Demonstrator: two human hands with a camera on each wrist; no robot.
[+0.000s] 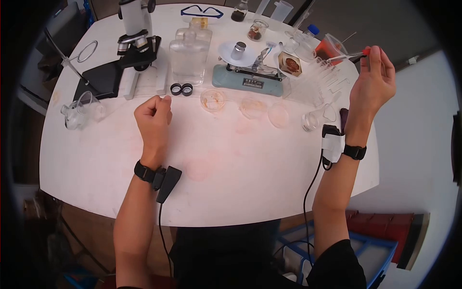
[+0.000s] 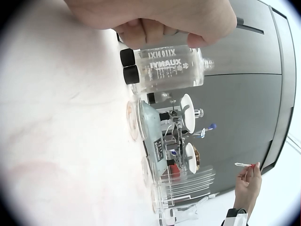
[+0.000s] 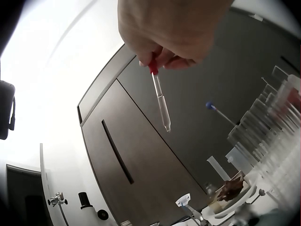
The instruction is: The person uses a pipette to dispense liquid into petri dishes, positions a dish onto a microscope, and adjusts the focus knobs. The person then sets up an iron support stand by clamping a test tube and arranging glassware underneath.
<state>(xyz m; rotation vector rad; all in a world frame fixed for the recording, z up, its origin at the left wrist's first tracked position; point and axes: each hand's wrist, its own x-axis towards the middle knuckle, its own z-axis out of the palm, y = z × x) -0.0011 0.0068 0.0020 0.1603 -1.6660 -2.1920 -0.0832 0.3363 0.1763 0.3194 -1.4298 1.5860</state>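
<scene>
Raised at the right end of the table, my right hand (image 1: 373, 86) pinches the red rubber bulb (image 3: 153, 68) of a glass dropper (image 3: 162, 103). Its tube slants downward in the right wrist view and shows a clear liquid level partway along. Below that hand stand upright test tubes (image 1: 322, 72) and a small conical flask (image 1: 313, 119). My left hand (image 1: 155, 115) is curled into a fist over the white table, with nothing visible in it. Two short black cylinders (image 1: 182, 89) stand just beyond its knuckles.
A microscope (image 1: 137, 33) stands back left, beside clear bottles (image 1: 189, 55). A balance (image 1: 248, 84) bears a metal weight (image 1: 238, 49). Petri dishes (image 1: 213, 100) lie before it. Glass beakers (image 1: 89, 103) sit far left; safety glasses (image 1: 202, 12) lie at the back.
</scene>
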